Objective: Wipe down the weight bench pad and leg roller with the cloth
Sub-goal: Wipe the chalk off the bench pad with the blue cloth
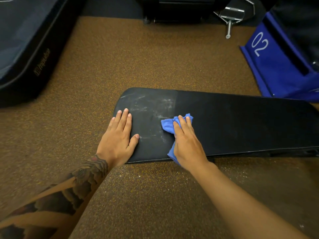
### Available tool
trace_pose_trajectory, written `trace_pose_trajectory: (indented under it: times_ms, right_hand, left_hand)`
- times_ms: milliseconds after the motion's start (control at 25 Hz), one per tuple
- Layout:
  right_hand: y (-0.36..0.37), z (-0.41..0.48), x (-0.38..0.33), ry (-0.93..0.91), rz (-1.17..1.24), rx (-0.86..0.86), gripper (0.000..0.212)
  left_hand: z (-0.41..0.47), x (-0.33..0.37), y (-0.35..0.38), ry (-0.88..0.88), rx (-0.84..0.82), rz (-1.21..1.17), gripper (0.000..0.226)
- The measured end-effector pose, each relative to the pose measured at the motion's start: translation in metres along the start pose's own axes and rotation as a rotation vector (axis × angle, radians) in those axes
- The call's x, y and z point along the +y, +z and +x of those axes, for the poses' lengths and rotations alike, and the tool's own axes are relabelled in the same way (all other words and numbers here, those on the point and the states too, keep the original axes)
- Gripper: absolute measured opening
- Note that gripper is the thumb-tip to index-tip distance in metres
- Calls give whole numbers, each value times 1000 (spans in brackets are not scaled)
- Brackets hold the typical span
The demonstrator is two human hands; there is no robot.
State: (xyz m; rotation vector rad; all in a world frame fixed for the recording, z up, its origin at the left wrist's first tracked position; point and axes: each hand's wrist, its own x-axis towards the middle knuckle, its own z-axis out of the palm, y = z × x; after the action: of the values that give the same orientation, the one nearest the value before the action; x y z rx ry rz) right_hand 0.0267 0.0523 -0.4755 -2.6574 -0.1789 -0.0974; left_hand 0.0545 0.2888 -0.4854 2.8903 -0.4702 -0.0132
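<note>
A tattooed left forearm (57,195) and a bare right forearm (241,195) reach forward from the bottom of the head view toward a black pad (241,123) that runs from mid-frame off to the right, above a brown speckled floor (120,57). The left hand (119,137) lies flat and relaxed on the pad's rounded near-left end, fingers straight and together, thumb spread, grasping nothing. The right hand (186,142) presses a blue cloth (168,125) onto the pad just to the right of the left hand, its fingers bent over the bunched fabric and gripping it; the thumb is hidden. The cloth pokes out ahead of the fingertips and to their left, and one edge trails under the palm to the pad's near edge. Pale smears (155,107) mark the pad's left part, between and beyond the two hands, while the surface to the right of the cloth looks evenly dark. A black mat (25,40) lies at upper left, a blue box (269,66) numbered 02 stands at upper right, and a metal handle (229,19) lies near the top edge.
</note>
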Motion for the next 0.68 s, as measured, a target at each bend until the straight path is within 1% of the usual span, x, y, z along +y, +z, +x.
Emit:
trace_pose_trajectory:
  times_ms: [120, 200, 320, 400, 560, 680]
  right_hand:
    - [10, 30, -11, 23, -4, 1, 50]
    - [17, 26, -17, 5, 15, -5, 50]
    - [13, -15, -22, -86, 60, -33, 62]
    - [6, -33, -19, -101, 73, -31, 65]
    - [-5, 5, -4, 43, 42, 0, 59]
    - [-9, 57, 3, 80, -12, -5, 60]
  left_hand:
    - [0, 0, 1, 5, 12, -11, 79]
    - [1, 1, 2, 5, 19, -18, 79]
    - [2, 1, 2, 6, 15, -17, 79]
    - [2, 0, 1, 2, 9, -10, 80]
    - [0, 0, 0, 0, 10, -2, 78]
    - [0, -1, 1, 9, 9, 2, 76]
